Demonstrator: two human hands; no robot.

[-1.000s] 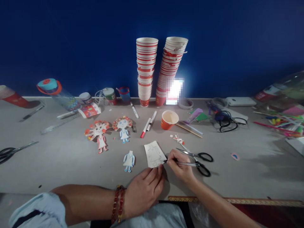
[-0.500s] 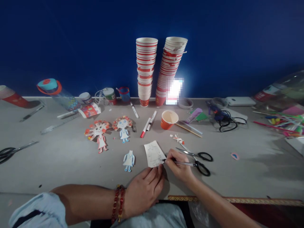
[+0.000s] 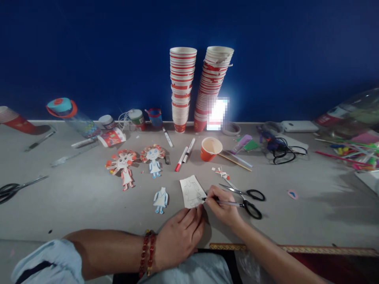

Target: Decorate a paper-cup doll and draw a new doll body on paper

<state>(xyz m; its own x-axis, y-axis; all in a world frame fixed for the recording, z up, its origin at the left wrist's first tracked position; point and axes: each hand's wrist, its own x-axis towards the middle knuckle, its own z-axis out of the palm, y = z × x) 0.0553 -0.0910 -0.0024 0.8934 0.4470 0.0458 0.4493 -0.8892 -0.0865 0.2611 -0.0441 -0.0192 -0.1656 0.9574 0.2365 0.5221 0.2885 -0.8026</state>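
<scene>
A white piece of paper (image 3: 191, 189) with a pencil-thin outline of a dress figure lies before me. My right hand (image 3: 222, 205) is closed around a pen (image 3: 231, 203), whose tip touches the paper near its right edge. My left hand (image 3: 180, 232) lies flat, holding nothing, its fingertips at the paper's lower edge. Left of the paper is a headless blue-edged paper body (image 3: 160, 200). Two paper dolls lie farther back, one outlined in red (image 3: 126, 175), the other in blue (image 3: 154, 163). Black-handled scissors (image 3: 247, 197) lie partly open just beyond my right hand.
Two tall paper-cup stacks (image 3: 181, 90) stand against the blue wall. Nearer are an orange cup (image 3: 209, 156), a red marker (image 3: 181, 159) and paper scraps (image 3: 222, 173). A clear bottle (image 3: 79, 122) is on the left, more scissors (image 3: 17, 191) at the left edge, black cable (image 3: 281, 150) on the right.
</scene>
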